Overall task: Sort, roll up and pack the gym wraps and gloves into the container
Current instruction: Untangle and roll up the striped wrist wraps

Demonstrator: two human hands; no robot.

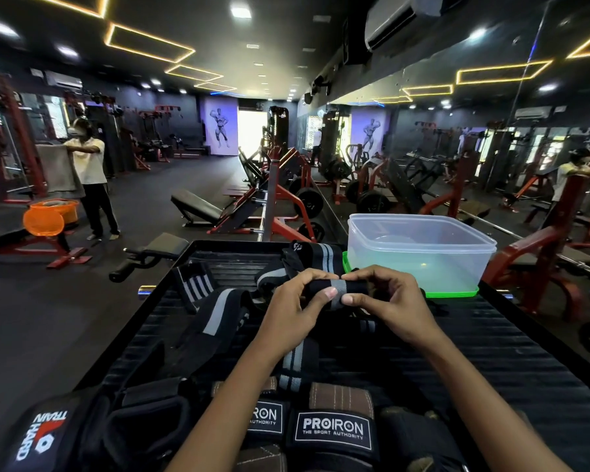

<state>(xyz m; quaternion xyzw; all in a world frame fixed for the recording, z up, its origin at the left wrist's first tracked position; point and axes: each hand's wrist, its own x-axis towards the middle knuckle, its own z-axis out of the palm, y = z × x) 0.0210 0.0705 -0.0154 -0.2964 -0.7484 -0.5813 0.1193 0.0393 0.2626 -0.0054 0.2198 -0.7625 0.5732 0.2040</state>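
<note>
Both hands are busy on one wrap (pixel 338 294), a black band with a grey stripe, held just above the ribbed black mat (pixel 491 352). The left hand (pixel 286 311) has its fingers curled over the top of the roll and its thumb pressed underneath. The right hand (pixel 385 301) pinches the other end the same way, so the roll sits tight between the two. From where I stand it looks like the roll is partly wound, because a long tail of the same band (pixel 295 362) trails toward six o'clock between the forearms.

The container (pixel 419 253), a clear plastic tub resting on its green lid (pixel 457 294), stands at about one o'clock from the hands, just beyond them. I see nothing packed in it, though its cloudy walls hide the bottom a little.

A good deal is left, I judge. Another loose wrap (pixel 218 315) sprawls at nine o'clock from the hands, a short striped piece (pixel 195 284) lies at ten o'clock, and more striped bands (pixel 317 253) are heaped at twelve o'clock against the tub. The gloves (pixel 331 430), marked PROIRON, lie at six o'clock near the mat's edge, with another black strap marked TRAIN HARD (pixel 45 434) at seven o'clock. None of these are rolled or stowed, so the job seems to be in its early part.
</note>
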